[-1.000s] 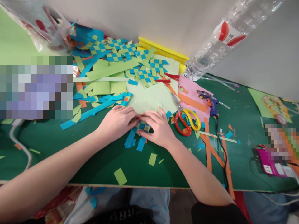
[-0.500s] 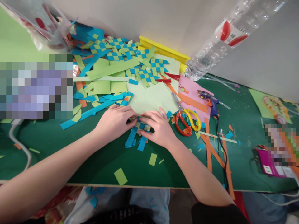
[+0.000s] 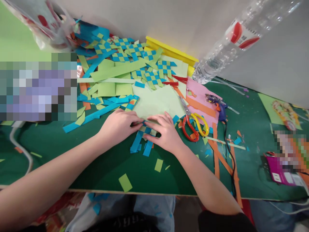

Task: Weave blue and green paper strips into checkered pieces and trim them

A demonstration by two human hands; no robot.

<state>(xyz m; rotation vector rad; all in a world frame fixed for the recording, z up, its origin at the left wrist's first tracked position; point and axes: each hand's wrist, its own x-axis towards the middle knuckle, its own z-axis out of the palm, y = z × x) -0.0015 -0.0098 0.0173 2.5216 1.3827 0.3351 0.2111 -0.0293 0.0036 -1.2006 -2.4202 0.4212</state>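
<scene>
A small woven piece of blue and pale green paper strips (image 3: 145, 130) lies on the table between my hands, its loose blue ends pointing toward me. My left hand (image 3: 118, 126) pinches its upper left edge between thumb and fingers. From the other side my right hand (image 3: 164, 132) holds the weave, thumb low and index finger at the top edge, with the outer fingers raised. The fingertips cover part of the weave. Just beyond the hands lies a pale green sheet (image 3: 160, 101). Scissors (image 3: 193, 125) with one red and one yellow handle rest right of my right hand.
Finished woven paper pieces (image 3: 153, 77) and green strips (image 3: 118, 71) pile up at the back. A clear plastic bottle (image 3: 224, 48) stands at the back right. A glue gun (image 3: 220, 111) with a black cord lies near a pink sheet (image 3: 201, 91). Paper scraps (image 3: 125, 182) dot the front.
The camera view has shifted slightly. Both hands keep the same hold on the woven paper, with hardly any finger movement.
</scene>
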